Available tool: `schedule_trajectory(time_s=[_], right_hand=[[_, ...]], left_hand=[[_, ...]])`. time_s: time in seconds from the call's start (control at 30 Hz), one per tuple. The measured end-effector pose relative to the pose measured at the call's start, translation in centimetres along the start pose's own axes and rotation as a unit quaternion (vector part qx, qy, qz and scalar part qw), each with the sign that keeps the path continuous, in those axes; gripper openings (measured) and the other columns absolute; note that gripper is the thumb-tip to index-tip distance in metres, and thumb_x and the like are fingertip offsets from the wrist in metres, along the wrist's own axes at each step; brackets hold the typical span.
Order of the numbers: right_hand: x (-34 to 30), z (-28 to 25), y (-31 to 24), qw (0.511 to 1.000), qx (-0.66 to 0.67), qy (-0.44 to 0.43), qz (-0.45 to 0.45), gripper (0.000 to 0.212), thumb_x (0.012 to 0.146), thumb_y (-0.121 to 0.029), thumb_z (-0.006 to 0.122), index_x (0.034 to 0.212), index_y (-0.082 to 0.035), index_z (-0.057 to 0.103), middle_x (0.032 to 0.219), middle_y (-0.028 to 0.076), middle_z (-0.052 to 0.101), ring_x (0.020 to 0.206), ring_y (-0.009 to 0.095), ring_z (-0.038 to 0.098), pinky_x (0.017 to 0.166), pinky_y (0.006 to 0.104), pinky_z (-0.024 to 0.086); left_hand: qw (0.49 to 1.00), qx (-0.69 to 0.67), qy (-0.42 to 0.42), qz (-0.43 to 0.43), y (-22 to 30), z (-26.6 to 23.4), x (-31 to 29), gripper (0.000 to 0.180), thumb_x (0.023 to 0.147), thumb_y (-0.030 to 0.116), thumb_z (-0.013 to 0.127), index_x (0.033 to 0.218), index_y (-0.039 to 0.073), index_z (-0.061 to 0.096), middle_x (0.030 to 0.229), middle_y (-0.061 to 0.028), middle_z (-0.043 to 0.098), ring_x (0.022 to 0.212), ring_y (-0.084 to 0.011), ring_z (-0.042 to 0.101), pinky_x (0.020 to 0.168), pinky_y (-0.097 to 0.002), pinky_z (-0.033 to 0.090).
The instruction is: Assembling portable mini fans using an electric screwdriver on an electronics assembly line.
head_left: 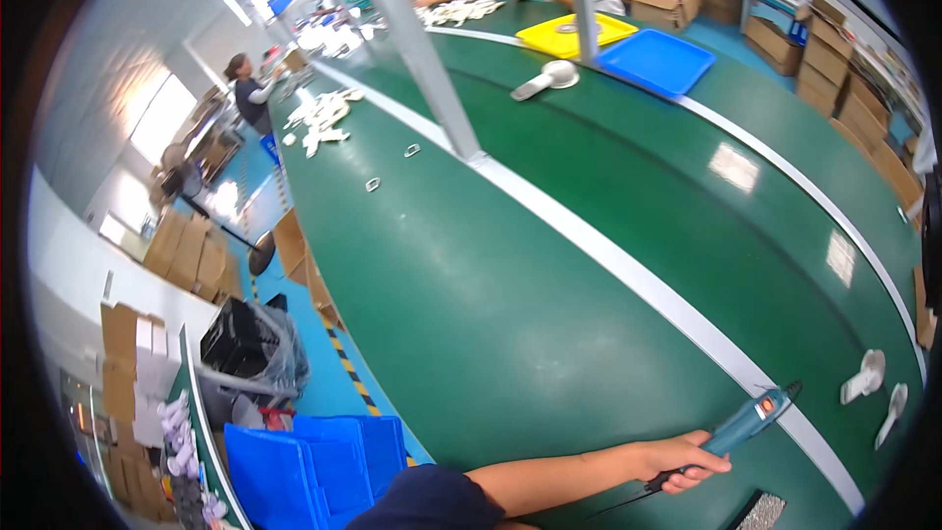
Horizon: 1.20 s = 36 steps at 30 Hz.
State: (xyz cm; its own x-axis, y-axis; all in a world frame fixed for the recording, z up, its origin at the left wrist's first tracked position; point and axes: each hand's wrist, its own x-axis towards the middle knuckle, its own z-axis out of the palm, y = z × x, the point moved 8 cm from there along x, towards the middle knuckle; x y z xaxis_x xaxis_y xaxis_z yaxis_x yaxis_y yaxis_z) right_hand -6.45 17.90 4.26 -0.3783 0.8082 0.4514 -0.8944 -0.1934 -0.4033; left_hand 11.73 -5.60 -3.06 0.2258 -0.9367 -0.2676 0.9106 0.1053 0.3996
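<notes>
My left hand (pixel 684 461) reaches across to the right at the lower edge, its fingers closed around the lower, black part of a teal electric screwdriver (pixel 746 424). The tool slants, its teal body up and to the right; a thin dark line runs from its lower end. Below the hand lies a black-edged thing with a speckled silvery surface (pixel 763 510), partly cut off. White handled parts with round heads (pixel 864 378) rest on the green table at the right, apart from the hand. My right hand is out of view.
The long green worktable (pixel 471 304) has a pale strip (pixel 628 270) and a grey post (pixel 422 59). Farther off are white parts (pixel 322 120), a yellow tray (pixel 549 34), a blue tray (pixel 657 61) and several people. Blue bins (pixel 304 466) stand at the lower left.
</notes>
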Motion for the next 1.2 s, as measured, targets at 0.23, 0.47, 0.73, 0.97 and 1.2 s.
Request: schedule_trajectory(time_s=[0.23,0.47,0.73,0.97,1.2], right_hand=[[-1.3,0.9,-2.8,0.994,-0.085,-0.013,-0.071,0.053,0.097,-0.055,0.045,0.095,-0.002,0.055,0.056,0.009,0.046,0.044,0.018,0.043,0.045,0.0299,0.040],[-4.5,0.5,-7.5,0.940,-0.236,0.074,-0.234,0.057,0.096,-0.058,0.045,0.101,-0.002,0.055,0.056,0.009,0.046,0.043,0.017,0.044,0.044,0.0298,0.040],[-10.9,2.5,-9.5,0.876,-0.384,0.107,-0.271,0.061,0.095,-0.061,0.045,0.107,-0.002,0.056,0.057,0.009,0.046,0.042,0.017,0.044,0.043,0.0296,0.041],[-31.7,8.7,-15.8,0.553,-0.220,0.353,-0.722,0.032,0.103,-0.033,0.042,0.116,-0.006,0.053,0.075,-0.001,0.046,0.065,0.011,0.046,0.056,0.0228,0.040],[-31.0,7.8,-14.4,0.086,-0.457,0.686,-0.560,0.020,0.098,-0.014,0.054,0.114,-0.002,0.056,0.099,0.007,0.062,0.084,0.015,0.061,0.076,0.0309,0.051]], left_hand=[[1.000,-0.018,-0.017,0.005,0.0,0.2,1.0,0.025,0.093,0.026,0.065,0.104,0.011,0.048,0.056,0.0047,0.037,0.036,-0.0044,0.034,0.031,-0.0217,0.026],[0.940,-0.262,-0.158,0.154,6.1,0.3,-2.8,0.055,0.098,0.026,0.050,0.143,0.000,0.032,0.087,-0.0078,0.048,0.072,-0.0195,0.052,0.067,-0.0364,0.050],[0.949,-0.169,-0.094,0.249,5.8,-3.1,-1.5,0.052,0.098,0.018,0.050,0.145,0.008,0.031,0.119,-0.0167,0.055,0.107,-0.0298,0.059,0.092,-0.0453,0.050],[0.883,0.088,0.159,0.433,10.0,-4.3,-3.3,0.053,0.097,0.015,0.055,0.144,0.007,0.031,0.135,-0.0214,0.049,0.125,-0.0313,0.049,0.104,-0.0482,0.041],[0.706,0.227,0.368,0.561,11.1,-4.6,-6.5,0.034,0.098,0.010,0.057,0.126,0.000,0.041,0.115,-0.0206,0.061,0.103,-0.0262,0.062,0.081,-0.0416,0.057]])
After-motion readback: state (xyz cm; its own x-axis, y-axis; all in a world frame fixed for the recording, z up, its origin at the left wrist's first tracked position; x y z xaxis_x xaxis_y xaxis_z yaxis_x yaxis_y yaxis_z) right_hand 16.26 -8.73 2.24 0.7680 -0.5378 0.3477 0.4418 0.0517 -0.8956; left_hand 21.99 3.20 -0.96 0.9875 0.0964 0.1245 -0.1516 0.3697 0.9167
